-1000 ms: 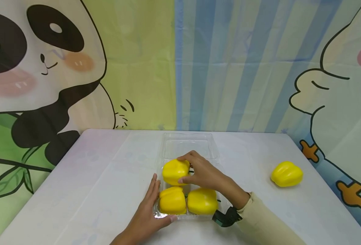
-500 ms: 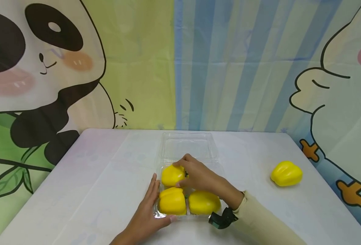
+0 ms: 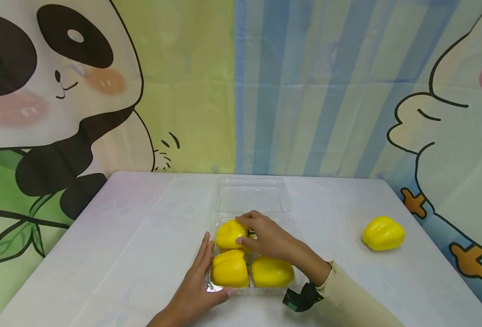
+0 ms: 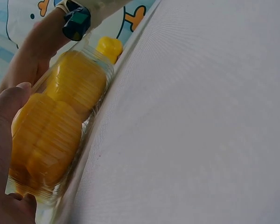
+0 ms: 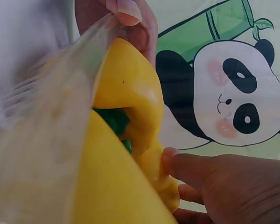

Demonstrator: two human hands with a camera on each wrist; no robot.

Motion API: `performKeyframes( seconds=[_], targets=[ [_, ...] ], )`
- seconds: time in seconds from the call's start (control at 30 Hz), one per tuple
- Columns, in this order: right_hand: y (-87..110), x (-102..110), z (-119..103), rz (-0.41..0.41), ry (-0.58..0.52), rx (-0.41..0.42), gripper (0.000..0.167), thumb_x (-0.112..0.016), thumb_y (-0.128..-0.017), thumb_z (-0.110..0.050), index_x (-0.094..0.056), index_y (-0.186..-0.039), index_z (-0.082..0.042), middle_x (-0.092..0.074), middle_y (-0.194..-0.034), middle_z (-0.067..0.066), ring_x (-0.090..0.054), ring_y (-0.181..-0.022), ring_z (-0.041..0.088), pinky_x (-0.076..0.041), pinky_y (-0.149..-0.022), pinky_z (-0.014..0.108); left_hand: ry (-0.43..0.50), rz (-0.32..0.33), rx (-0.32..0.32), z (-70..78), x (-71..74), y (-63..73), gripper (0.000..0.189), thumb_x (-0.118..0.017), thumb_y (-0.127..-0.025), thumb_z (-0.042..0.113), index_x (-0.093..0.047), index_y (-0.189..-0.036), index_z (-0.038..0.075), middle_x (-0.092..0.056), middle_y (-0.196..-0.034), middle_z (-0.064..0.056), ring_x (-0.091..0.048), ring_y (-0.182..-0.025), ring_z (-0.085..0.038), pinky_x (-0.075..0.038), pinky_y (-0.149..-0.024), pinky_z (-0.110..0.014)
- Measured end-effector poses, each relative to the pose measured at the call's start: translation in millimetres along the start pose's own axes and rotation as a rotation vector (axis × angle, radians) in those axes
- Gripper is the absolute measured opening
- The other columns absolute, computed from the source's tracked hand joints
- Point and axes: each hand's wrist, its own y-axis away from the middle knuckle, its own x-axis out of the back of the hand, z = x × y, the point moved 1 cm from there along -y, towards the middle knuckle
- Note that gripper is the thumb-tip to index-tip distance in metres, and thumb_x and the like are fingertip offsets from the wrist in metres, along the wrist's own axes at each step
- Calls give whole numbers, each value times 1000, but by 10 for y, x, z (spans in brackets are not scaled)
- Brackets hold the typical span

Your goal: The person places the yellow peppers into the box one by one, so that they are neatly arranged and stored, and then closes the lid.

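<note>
A clear plastic clamshell box (image 3: 261,290) lies with its lid (image 3: 251,195) folded back. Three yellow toy bell peppers sit in its base: a front-left pepper (image 3: 229,269), a front-right pepper (image 3: 272,272) lying on its side, and a back-left pepper (image 3: 229,234). My right hand (image 3: 271,238) grips the back-left pepper by its stem end, thumb in front and fingers behind. My left hand (image 3: 198,281) rests along the box's left side with straight fingers, its thumb at the front wall. In the right wrist view the right thumb (image 5: 191,163) touches the pepper; green stems show.
Another yellow bell pepper (image 3: 383,233) lies on the white table (image 3: 102,254) at the right. A cloth backdrop (image 3: 286,91) with cartoon animals hangs behind the table. A black wrist camera (image 3: 302,297) sits below the right sleeve, close to the box's front-right corner.
My right hand has lowered the back-left pepper toward me into the box and still grips it. The front-right pepper has shifted slightly right. The left hand has stayed in place.
</note>
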Motion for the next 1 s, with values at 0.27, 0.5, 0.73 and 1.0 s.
performKeyframes(
  seconds=[0.27,0.5,0.73,1.0],
  targets=[
    [10,0,23,17,-32,-3,51,-72,-89,-21,-56,-134,-3,-62,-127,6,-61,-109,20,-50,-95,37,10,0,-7,-4,17,4,118,-82,-72,53,-13,-156,7,7,-161,15,-13,-144,-19,-22,-111,-46],
    [17,14,15,40,-36,-36,55,-73,-88,-23,-56,-136,-1,-54,-135,13,-52,-121,28,-48,-99,41,22,-15,8,12,18,2,119,-82,-71,53,-12,-156,8,8,-161,16,-17,-144,-20,-25,-111,-48],
    [26,33,39,45,-36,-10,56,-73,-88,-23,-55,-136,1,-55,-129,12,-54,-116,26,-49,-96,39,20,-19,9,24,20,4,118,-82,-72,52,-11,-156,7,8,-162,13,-15,-144,-19,-24,-111,-48],
    [41,16,65,49,-58,-34,56,-74,-88,-22,-55,-136,1,-56,-126,12,-56,-113,25,-51,-94,38,2,-11,7,13,8,5,117,-81,-72,52,-13,-156,7,7,-162,9,-15,-144,-20,-24,-111,-47]
  ],
)
